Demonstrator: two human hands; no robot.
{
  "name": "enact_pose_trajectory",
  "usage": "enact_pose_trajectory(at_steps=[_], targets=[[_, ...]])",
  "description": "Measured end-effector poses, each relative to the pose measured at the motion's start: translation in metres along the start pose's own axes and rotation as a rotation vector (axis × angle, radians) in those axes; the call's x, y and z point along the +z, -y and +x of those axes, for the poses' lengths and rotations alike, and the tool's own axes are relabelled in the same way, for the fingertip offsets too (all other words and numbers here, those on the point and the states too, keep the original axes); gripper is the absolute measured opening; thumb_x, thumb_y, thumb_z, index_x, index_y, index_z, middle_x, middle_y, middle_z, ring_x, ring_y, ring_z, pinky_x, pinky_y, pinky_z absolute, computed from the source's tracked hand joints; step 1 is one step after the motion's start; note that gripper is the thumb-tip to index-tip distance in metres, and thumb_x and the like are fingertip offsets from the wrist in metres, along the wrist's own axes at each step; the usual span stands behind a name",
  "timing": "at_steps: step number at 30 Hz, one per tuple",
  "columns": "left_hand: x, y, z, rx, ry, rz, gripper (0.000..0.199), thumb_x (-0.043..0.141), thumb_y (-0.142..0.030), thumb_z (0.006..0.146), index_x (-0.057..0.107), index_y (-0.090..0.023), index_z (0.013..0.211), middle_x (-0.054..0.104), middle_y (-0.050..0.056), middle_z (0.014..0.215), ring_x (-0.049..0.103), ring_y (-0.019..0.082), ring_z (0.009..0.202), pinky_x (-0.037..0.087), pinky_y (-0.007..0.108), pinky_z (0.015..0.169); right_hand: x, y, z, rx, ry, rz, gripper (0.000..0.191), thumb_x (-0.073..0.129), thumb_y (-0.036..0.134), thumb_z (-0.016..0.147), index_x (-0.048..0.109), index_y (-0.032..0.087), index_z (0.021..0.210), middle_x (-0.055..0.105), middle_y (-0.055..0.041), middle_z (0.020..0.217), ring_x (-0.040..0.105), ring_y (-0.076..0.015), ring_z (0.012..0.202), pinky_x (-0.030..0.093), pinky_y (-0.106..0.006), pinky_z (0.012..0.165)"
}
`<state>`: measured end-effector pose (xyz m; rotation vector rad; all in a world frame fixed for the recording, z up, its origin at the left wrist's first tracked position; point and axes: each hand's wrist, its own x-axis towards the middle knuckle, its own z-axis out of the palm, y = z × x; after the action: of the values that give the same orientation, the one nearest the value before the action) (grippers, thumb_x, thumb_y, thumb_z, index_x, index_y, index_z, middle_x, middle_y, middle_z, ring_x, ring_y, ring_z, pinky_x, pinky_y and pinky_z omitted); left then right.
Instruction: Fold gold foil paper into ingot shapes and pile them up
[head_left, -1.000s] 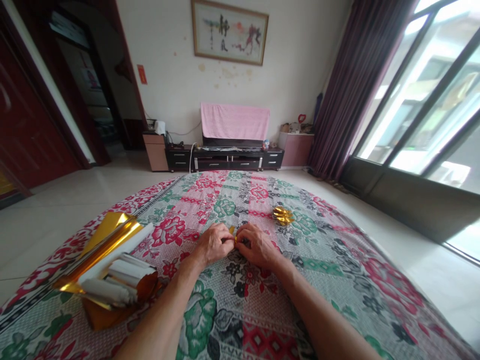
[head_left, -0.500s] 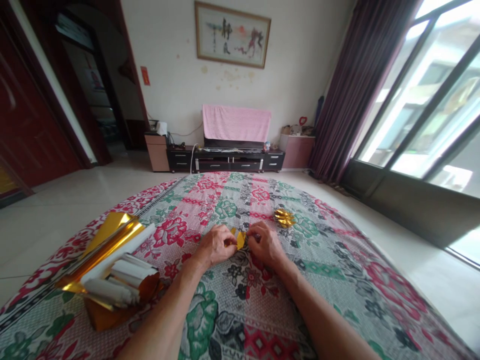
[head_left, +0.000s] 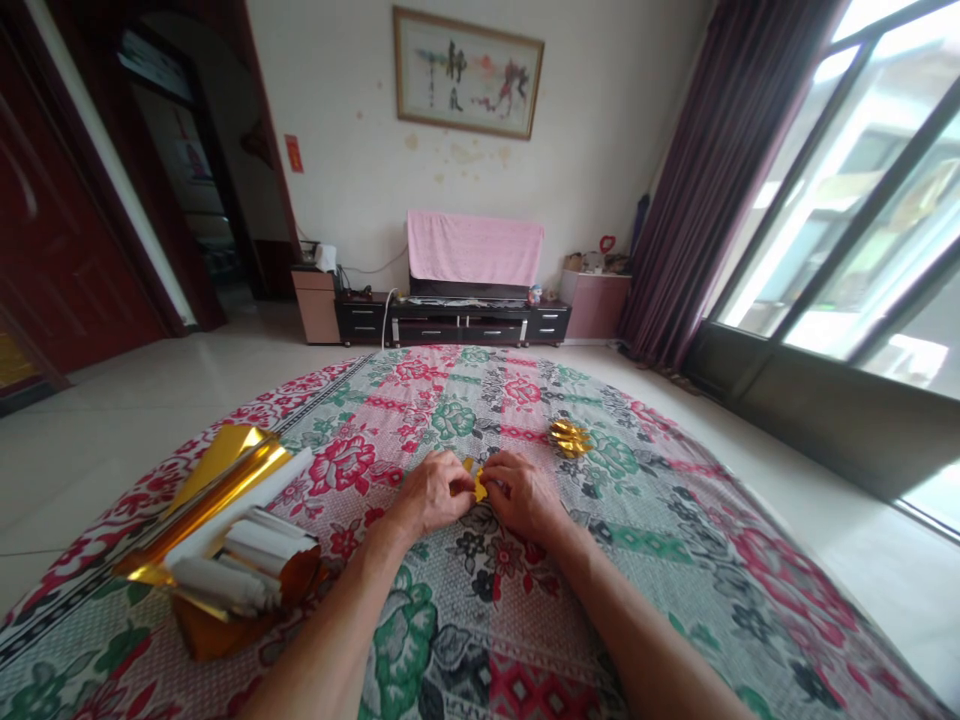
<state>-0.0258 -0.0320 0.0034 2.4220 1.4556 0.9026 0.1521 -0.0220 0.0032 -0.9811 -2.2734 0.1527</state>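
Between my two hands, over the middle of the flowered tablecloth (head_left: pixel 420 420), is a small piece of gold foil paper (head_left: pixel 481 488). My left hand (head_left: pixel 435 490) pinches its left side between thumb and fingers. On the other side my right hand (head_left: pixel 521 490) has its fingertips closed on the right edge of the foil paper. Fingers cover much of the piece, so its folds are hard to make out. Beyond my right hand lies a little pile of folded gold foil pieces (head_left: pixel 570 438).
At the left of the table lie gold foil sheets (head_left: pixel 225 455), partly rolled, with white-backed paper rolls (head_left: pixel 270 540) on top. Past the table's far edge stand a low black TV cabinet (head_left: pixel 457 328) and a pink cloth (head_left: pixel 476 247) draped over a screen.
My right hand has moved left and now grips the foil paper's right edge, narrowing the gap between my hands. My left hand has kept its hold almost in place.
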Motion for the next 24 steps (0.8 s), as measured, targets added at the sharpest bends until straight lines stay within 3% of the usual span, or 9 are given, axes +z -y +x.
enact_pose_trajectory(at_steps=[6,17,24], targets=[[0.004,0.005,0.001,0.052,-0.019,-0.048,0.010,0.061,-0.021,0.067,0.069,-0.022,0.073,0.064,0.001,0.095,0.055,0.016,0.088,0.043,0.029,0.082,0.002,-0.002,0.002,-0.061,-0.009,-0.010,0.020,0.048,0.010,0.078,0.065,0.019,0.081,0.062,-0.0050,0.101,0.056,-0.0158,0.093,0.042,-0.031,0.085],[0.004,0.008,0.001,0.098,-0.025,-0.045,0.007,0.062,-0.021,0.067,0.066,-0.021,0.073,0.067,0.000,0.091,0.057,0.016,0.084,0.041,0.030,0.082,0.003,-0.003,0.006,-0.123,0.053,0.125,0.026,0.043,0.003,0.076,0.065,0.018,0.082,0.065,-0.0042,0.097,0.059,-0.0137,0.088,0.044,-0.026,0.081],[-0.001,0.001,-0.001,-0.022,-0.020,-0.041,0.033,0.060,-0.025,0.068,0.058,-0.023,0.101,0.066,0.001,0.088,0.056,0.018,0.082,0.043,0.029,0.074,0.002,-0.002,0.006,-0.103,0.061,0.149,0.029,0.045,0.001,0.073,0.064,0.018,0.087,0.065,-0.0029,0.090,0.059,-0.0132,0.084,0.044,-0.025,0.080]])
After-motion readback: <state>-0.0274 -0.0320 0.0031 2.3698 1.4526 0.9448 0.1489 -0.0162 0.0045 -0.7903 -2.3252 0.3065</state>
